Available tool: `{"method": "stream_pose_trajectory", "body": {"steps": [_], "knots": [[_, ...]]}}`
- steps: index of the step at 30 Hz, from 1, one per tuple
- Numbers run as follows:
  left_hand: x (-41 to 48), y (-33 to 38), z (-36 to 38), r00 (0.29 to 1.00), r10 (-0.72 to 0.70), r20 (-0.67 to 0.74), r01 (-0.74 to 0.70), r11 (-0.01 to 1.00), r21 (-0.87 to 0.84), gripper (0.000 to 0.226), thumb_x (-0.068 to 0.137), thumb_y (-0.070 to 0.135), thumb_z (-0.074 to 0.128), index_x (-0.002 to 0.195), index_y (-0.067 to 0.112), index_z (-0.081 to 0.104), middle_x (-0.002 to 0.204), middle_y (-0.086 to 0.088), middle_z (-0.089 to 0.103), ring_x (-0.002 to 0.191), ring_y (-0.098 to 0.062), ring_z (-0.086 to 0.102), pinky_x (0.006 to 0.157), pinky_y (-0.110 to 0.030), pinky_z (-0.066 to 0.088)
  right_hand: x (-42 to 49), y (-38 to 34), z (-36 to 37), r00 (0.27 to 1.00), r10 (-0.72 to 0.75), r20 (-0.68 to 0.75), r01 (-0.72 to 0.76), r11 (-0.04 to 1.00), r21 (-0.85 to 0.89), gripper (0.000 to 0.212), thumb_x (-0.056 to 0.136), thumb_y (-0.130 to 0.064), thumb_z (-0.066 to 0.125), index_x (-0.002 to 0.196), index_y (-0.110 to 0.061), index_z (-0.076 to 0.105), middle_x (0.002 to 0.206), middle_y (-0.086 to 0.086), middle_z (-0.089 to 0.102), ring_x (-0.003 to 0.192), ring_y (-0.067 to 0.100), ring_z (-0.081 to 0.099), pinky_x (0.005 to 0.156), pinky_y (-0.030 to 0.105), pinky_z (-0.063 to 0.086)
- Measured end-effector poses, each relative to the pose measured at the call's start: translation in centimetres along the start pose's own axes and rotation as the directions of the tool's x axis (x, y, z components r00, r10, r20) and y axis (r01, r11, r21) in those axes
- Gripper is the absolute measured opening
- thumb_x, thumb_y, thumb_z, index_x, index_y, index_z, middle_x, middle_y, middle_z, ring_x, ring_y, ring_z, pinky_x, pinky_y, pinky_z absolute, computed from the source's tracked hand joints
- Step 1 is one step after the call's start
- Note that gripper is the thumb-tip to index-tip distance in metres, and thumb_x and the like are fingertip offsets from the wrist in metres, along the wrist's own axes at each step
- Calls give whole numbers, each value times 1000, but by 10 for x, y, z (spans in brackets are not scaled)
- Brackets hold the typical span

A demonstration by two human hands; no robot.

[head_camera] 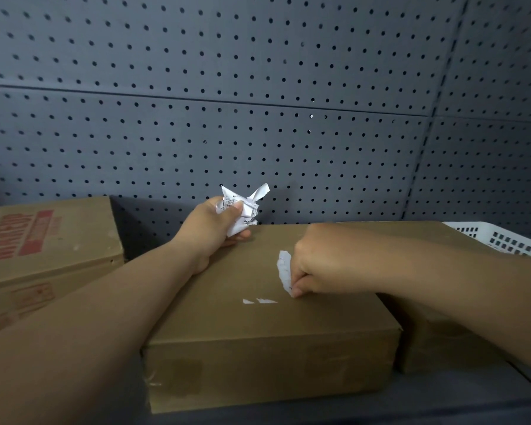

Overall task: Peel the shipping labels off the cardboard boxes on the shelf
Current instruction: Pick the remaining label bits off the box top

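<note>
Pinching the lower end of a ragged white label strip [284, 268] on the smooth brown top of the nearest cardboard box [258, 332], the right hand [316, 265] works with curled fingertips — two torn slivers [259, 301] cling just beside it, so this box looks nearly stripped. Further back the left hand [209, 231] grips a crumpled wad of peeled label [242, 210], fingers curled round it. Beyond, the red-printed box [43, 240] at left shows no label from here — behind it, grey pegboard [258, 102].

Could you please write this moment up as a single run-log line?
left hand: grips crumpled white paper label wad | right hand: pinches white torn label strip on plain brown cardboard box | small white scraps stuck nearby
</note>
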State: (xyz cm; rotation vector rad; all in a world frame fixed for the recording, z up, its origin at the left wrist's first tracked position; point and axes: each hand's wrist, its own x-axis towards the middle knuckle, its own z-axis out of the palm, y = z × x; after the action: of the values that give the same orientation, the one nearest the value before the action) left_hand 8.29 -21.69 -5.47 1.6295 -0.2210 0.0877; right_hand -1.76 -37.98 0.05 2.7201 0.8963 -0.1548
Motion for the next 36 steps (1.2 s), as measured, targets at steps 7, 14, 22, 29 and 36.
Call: {"method": "stream_pose_trajectory", "body": {"steps": [7,14,22,29,36], "knots": [[0,-2,0,1000,-1,3,1,1000,12,20,99,26,49,112,14,58,94,-3,71,74,-16,70,80,-31,57,-4,-2,6,998,18,-52,-20,999,-38,30,96,-27,46,95,-13,73,71,-11,61,58,9,48,51,12,25],[-1,-1,1,1000,9,9,-9,1000,28,15,99,26,48,104,17,59,92,-2,71,72,-15,70,79,-29,57,-4,-3,10,994,38,-101,-38,999,-4,27,97,-25,45,103,-21,71,80,-10,65,61,4,41,53,14,26],[-3,-1,1,1000,11,0,-11,999,47,13,99,26,48,101,18,58,90,-1,71,72,-14,70,73,-25,55,6,-6,17,981,118,-154,-126,991,-43,22,93,-15,47,87,-15,68,81,3,60,65,12,45,53,17,31],[-2,0,-1,1000,-4,9,4,1000,13,16,99,26,48,106,16,58,94,-4,71,76,-17,69,78,-28,56,-5,3,-2,993,105,-54,-96,983,155,20,87,-37,62,98,-26,75,95,-13,71,86,3,62,81,27,48],[-1,-1,0,1000,-5,8,5,1000,7,13,99,26,49,100,18,58,91,-3,71,75,-17,70,79,-30,57,1,-1,-1,997,51,-55,-51,999,2,29,91,-32,56,80,-13,74,42,-39,43,49,4,44,68,32,50]]}}
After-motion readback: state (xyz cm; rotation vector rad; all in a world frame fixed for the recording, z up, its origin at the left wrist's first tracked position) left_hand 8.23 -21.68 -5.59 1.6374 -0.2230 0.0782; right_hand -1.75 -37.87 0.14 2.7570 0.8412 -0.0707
